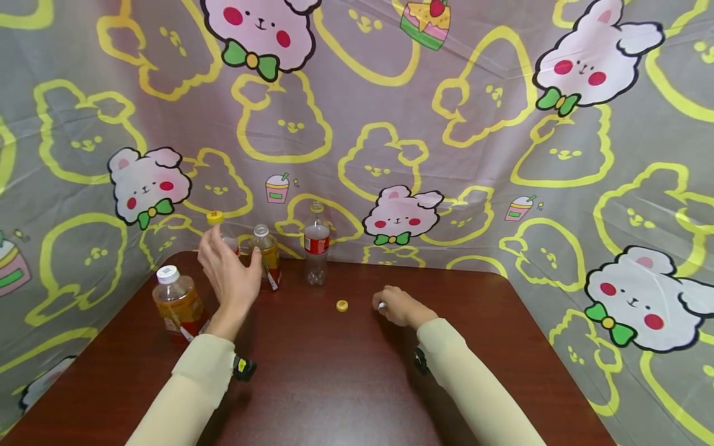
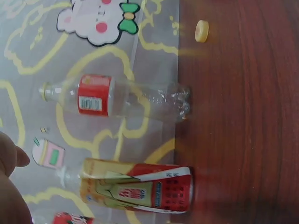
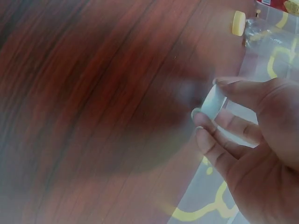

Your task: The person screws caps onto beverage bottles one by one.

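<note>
My right hand (image 1: 398,306) pinches a white bottle cap (image 3: 213,101) between thumb and fingertips, just over the table. On the left, my left hand (image 1: 230,272) is raised with fingers and thumb apart, holding nothing. Close to its thumb stands a capless bottle with a yellow-and-red label (image 2: 140,186). Partly hidden behind the left fingers is a clear bottle with a yellow cap (image 1: 215,217). A loose yellow cap (image 1: 342,305) lies on the table left of the right hand.
A capless clear bottle with a red label (image 1: 317,244) stands at the table's back edge. Left of my left hand is a white-capped bottle (image 1: 180,303) with a yellow-and-red label. Patterned cloth (image 1: 474,155) hangs behind the brown table (image 1: 334,384).
</note>
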Available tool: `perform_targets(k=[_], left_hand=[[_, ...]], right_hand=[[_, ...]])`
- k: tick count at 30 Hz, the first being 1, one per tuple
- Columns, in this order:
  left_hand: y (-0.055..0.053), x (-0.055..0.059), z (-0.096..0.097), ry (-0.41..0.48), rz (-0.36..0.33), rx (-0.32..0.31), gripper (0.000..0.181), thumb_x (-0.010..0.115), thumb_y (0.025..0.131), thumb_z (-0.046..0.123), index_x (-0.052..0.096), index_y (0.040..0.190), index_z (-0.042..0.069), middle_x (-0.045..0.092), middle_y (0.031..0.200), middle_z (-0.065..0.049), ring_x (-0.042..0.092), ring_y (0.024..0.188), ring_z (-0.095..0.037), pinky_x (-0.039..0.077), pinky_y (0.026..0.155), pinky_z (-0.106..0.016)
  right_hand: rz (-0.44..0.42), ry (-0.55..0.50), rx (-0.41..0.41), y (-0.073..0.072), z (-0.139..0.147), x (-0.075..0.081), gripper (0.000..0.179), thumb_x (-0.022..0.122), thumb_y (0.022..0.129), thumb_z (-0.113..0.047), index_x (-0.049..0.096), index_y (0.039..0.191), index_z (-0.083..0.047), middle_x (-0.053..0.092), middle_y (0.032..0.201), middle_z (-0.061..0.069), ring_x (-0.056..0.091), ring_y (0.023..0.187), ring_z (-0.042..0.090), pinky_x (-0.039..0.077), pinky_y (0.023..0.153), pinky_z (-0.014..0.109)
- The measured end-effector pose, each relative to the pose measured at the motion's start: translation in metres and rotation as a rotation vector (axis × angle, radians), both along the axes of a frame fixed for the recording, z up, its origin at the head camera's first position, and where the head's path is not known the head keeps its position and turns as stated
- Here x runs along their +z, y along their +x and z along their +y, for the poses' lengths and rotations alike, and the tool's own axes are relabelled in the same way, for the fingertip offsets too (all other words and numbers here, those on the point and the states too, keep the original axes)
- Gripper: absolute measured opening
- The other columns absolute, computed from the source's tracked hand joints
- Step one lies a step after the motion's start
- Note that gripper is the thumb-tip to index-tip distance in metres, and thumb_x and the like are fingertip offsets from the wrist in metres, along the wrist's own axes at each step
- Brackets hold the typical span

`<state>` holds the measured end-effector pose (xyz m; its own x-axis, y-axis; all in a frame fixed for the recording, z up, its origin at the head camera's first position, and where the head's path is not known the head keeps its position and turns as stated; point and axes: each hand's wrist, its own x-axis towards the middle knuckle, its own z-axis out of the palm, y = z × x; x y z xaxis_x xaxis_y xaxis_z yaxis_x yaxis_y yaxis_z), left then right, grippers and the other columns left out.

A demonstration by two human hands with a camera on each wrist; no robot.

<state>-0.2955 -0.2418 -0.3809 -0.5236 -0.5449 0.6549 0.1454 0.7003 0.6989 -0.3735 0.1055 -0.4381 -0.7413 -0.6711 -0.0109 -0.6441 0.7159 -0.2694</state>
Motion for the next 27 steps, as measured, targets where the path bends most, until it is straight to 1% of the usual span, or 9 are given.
perform_targets(k=[5, 7, 8, 10, 14, 18, 21, 24, 27], left_hand=[[0.006, 0.008, 0.013, -0.129, 0.085, -0.007, 0.081, 0.078, 0.085, 0.02, 0.033, 0.151, 0.008, 0.031, 0.148, -0.021, 0.028, 0.135, -0.044, 0.024, 0.109, -0.057], [0.009, 0.011, 0.017, -0.168, 0.101, -0.032, 0.08, 0.079, 0.084, 0.02, 0.035, 0.149, 0.006, 0.035, 0.144, -0.022, 0.031, 0.133, -0.044, 0.026, 0.108, -0.058], [0.01, 0.012, 0.02, -0.181, 0.095, -0.052, 0.08, 0.08, 0.083, 0.02, 0.036, 0.148, 0.006, 0.036, 0.143, -0.022, 0.033, 0.132, -0.044, 0.028, 0.106, -0.058], [0.011, 0.013, 0.024, -0.188, 0.065, -0.096, 0.082, 0.082, 0.081, 0.021, 0.037, 0.148, 0.006, 0.039, 0.141, -0.022, 0.036, 0.13, -0.044, 0.032, 0.104, -0.059], [0.012, 0.01, 0.03, -0.166, -0.037, -0.173, 0.097, 0.089, 0.075, 0.025, 0.032, 0.152, 0.009, 0.039, 0.141, -0.021, 0.04, 0.131, -0.042, 0.038, 0.101, -0.059], [0.006, 0.003, 0.029, -0.114, -0.112, -0.224, 0.11, 0.09, 0.074, 0.027, 0.021, 0.157, 0.007, 0.033, 0.149, -0.023, 0.036, 0.137, -0.041, 0.034, 0.109, -0.056], [-0.002, -0.006, 0.027, -0.062, -0.152, -0.24, 0.113, 0.088, 0.077, 0.027, 0.014, 0.159, 0.004, 0.026, 0.155, -0.024, 0.032, 0.141, -0.041, 0.029, 0.114, -0.055], [-0.01, -0.014, 0.024, -0.026, -0.184, -0.237, 0.112, 0.085, 0.081, 0.028, 0.009, 0.159, 0.003, 0.02, 0.159, -0.024, 0.026, 0.145, -0.041, 0.024, 0.117, -0.053], [-0.019, -0.022, 0.022, -0.005, -0.211, -0.231, 0.111, 0.082, 0.083, 0.03, 0.007, 0.159, 0.002, 0.017, 0.16, -0.025, 0.022, 0.146, -0.042, 0.021, 0.118, -0.052]], right_hand=[[0.004, -0.043, 0.023, -0.001, 0.007, 0.004, 0.015, 0.065, 0.093, 0.001, 0.073, 0.103, -0.005, 0.058, 0.098, 0.007, 0.056, 0.094, 0.024, 0.051, 0.087, 0.043], [0.011, -0.068, 0.027, -0.001, 0.01, 0.007, 0.014, 0.067, 0.092, 0.001, 0.073, 0.104, -0.004, 0.058, 0.099, 0.008, 0.056, 0.095, 0.024, 0.051, 0.087, 0.043], [0.015, -0.086, 0.03, 0.0, 0.012, 0.008, 0.014, 0.068, 0.091, 0.002, 0.073, 0.103, -0.004, 0.059, 0.099, 0.008, 0.056, 0.095, 0.024, 0.051, 0.087, 0.043], [0.035, -0.122, 0.042, 0.001, 0.014, 0.011, 0.016, 0.07, 0.089, 0.002, 0.072, 0.104, -0.003, 0.06, 0.101, 0.009, 0.056, 0.095, 0.024, 0.052, 0.087, 0.043], [0.084, -0.19, 0.066, 0.006, 0.019, 0.019, 0.018, 0.071, 0.089, 0.003, 0.072, 0.106, -0.003, 0.061, 0.103, 0.009, 0.059, 0.095, 0.024, 0.053, 0.085, 0.041], [0.137, -0.252, 0.075, 0.013, 0.025, 0.028, 0.02, 0.072, 0.089, 0.001, 0.072, 0.108, -0.006, 0.061, 0.106, 0.007, 0.06, 0.097, 0.021, 0.054, 0.085, 0.039], [0.176, -0.298, 0.085, 0.019, 0.03, 0.033, 0.022, 0.072, 0.089, 0.0, 0.071, 0.11, -0.007, 0.062, 0.108, 0.007, 0.061, 0.097, 0.02, 0.054, 0.085, 0.038], [0.222, -0.336, 0.102, 0.026, 0.034, 0.037, 0.023, 0.072, 0.089, -0.001, 0.07, 0.111, -0.007, 0.063, 0.107, 0.006, 0.061, 0.095, 0.019, 0.053, 0.083, 0.037], [0.245, -0.366, 0.11, 0.033, 0.038, 0.041, 0.023, 0.073, 0.089, -0.003, 0.07, 0.111, -0.008, 0.063, 0.106, 0.005, 0.06, 0.09, 0.018, 0.053, 0.079, 0.035]])
